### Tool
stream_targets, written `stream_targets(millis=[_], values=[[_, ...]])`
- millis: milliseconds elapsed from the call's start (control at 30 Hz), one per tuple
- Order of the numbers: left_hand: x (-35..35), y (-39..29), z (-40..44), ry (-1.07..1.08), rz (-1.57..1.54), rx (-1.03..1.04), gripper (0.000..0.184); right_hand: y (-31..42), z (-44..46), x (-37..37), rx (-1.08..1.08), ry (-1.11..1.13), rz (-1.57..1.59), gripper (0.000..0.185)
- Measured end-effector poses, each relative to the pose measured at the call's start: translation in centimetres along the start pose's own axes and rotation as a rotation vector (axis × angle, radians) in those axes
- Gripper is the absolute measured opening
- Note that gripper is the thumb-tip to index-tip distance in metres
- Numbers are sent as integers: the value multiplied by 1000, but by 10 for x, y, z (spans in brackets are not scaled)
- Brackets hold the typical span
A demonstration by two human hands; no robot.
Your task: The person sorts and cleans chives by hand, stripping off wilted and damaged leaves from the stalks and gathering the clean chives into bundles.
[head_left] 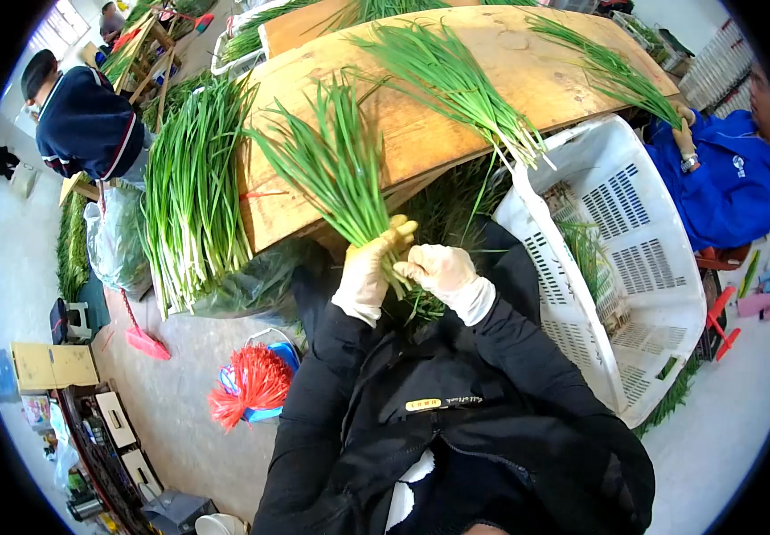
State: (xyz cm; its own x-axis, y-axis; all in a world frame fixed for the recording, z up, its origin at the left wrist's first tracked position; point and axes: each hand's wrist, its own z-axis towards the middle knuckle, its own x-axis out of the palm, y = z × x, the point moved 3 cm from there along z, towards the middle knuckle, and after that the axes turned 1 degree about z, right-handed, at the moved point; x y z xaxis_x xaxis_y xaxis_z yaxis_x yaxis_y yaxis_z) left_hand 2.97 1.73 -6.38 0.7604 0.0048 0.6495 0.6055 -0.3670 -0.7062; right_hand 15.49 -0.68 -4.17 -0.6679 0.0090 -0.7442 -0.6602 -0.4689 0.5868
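Observation:
My left hand (371, 272), in a pale glove with yellowish fingers, is closed around a bunch of green chives (339, 174). The leaves fan out over the wooden table, and the pale stem ends poke out below the fist. Right beside those ends, my gloved right hand (447, 275) has its fingers pinched together; what lies between them is hidden. A large pile of chives (193, 187) hangs over the table's left end. Another loose bunch (456, 85) lies on the table ahead, its white ends toward me.
A white plastic basket (621, 357) with some greens inside stands at my right, against the wooden table (291, 94). A blue-sleeved person (724, 174) holds chives at far right. On the floor are a blue bucket with red ties (256, 385) and a pink brush (147, 342).

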Motion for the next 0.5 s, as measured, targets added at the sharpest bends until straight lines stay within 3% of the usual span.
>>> stream_targets(millis=[133,167,200,233,300,400,500], values=[[10,-32,-9,-12,65,208,29,-61,31,-47,121,-274,-191,28],[18,-43,-12,-5,98,269,29,-53,49,-79,366,-152,-232,26],[23,-51,-14,2,132,329,28,-59,63,-94,266,-162,-666,27],[26,-56,-12,13,132,315,29,-73,75,-101,274,-162,-705,28],[25,-54,-3,74,-84,136,34,-92,103,-100,308,-21,-833,27],[26,-40,8,175,-357,-191,40,-117,127,-81,199,-130,-779,22],[13,-29,12,196,-349,-244,39,-116,144,-79,264,8,-875,15]])
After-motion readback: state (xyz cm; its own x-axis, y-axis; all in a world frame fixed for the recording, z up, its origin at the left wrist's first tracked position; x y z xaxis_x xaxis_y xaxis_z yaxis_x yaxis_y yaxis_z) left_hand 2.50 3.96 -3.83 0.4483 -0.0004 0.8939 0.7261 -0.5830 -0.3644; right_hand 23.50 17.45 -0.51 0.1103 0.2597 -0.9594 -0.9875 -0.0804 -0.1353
